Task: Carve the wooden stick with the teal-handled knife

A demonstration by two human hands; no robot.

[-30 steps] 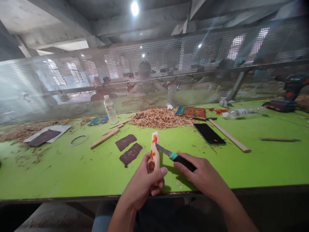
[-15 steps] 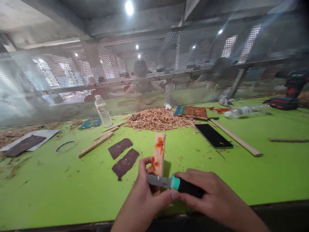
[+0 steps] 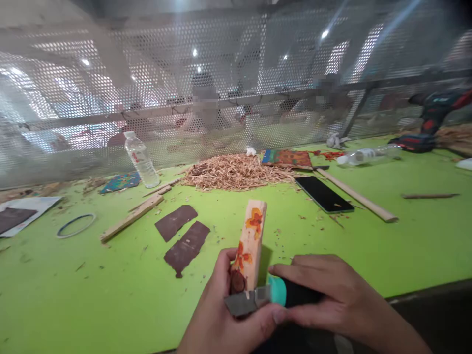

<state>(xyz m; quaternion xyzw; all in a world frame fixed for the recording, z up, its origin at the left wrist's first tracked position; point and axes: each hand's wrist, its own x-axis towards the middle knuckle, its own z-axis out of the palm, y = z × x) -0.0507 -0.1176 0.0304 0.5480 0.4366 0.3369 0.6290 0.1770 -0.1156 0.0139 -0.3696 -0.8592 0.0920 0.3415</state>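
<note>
A pale wooden block (image 3: 254, 236) with orange painted flowers and a dark round mark stands tilted above the green table. My left hand (image 3: 228, 309) is wrapped round its lower part, the thumb stretched toward the knife. In my right hand (image 3: 332, 295) is a knife (image 3: 278, 291) with a black and turquoise handle. Its grey blade lies across the block's lower end, close to my left thumb. The block's bottom is hidden by the blade and my left hand.
Two brown sandpaper pieces (image 3: 188, 248) lie left of the block. Wood shavings (image 3: 236, 172) are heaped behind it. A phone (image 3: 324, 194) and a wooden rod (image 3: 357, 194) lie right. An upright bottle (image 3: 142, 160) and a power drill (image 3: 424, 123) stand farther back.
The view has tilted down and shifted. The blade has moved lower relative to the block's painted face, and the dark round mark now shows above it. Both hands keep their hold.
</note>
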